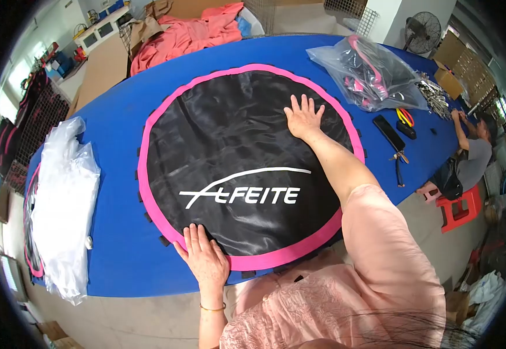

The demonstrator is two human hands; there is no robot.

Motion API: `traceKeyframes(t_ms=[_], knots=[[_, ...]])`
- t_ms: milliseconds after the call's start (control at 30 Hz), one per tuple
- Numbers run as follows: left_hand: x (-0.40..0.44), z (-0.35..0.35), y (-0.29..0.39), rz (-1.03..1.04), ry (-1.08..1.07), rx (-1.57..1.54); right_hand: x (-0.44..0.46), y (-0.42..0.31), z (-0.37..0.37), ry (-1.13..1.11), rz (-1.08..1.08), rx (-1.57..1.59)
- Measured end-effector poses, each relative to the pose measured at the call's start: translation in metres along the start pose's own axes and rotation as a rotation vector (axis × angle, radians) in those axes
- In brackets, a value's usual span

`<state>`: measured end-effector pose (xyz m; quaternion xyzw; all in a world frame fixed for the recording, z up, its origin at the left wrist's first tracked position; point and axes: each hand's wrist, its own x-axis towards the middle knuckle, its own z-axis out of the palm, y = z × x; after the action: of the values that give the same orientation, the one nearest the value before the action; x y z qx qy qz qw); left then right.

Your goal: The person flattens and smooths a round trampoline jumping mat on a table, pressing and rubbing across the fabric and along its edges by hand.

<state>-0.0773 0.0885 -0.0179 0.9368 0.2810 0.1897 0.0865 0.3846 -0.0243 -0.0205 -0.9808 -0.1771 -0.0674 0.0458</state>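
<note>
A round black trampoline mat point(224, 134) with a pink border and white "FEITE" lettering lies spread on the blue table. Dark tabs stick out around its rim. My left hand point(205, 256) rests flat on the near left edge, fingers together and stretched over the pink border onto the black cloth. Toward the far right part of the mat, my right hand point(304, 117) lies flat with its fingers spread. Neither hand grips anything.
Clear plastic bags point(64, 203) lie at the left. On the right are a bag with pink-edged pieces point(369, 72), a phone point(388, 132), keys point(400, 157) and metal parts point(433, 96). A person point(477, 148) sits beyond, near a red stool point(461, 209). Pink cloth point(189, 35) is heaped behind.
</note>
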Motion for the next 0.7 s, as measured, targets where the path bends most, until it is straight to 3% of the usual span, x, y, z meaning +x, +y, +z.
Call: traceKeyframes(t_ms=[100,300,700], knots=[[0.000,0.000,0.000,-0.004,-0.019,-0.001,0.009,-0.031,0.008,0.100,-0.088,-0.001],[0.001,-0.001,-0.001,-0.013,-0.043,0.011,0.012,-0.118,0.019,0.002,-0.244,0.125],[0.001,-0.005,0.002,-0.041,-0.097,-0.026,0.051,-0.049,0.018,0.093,-0.089,-0.012]])
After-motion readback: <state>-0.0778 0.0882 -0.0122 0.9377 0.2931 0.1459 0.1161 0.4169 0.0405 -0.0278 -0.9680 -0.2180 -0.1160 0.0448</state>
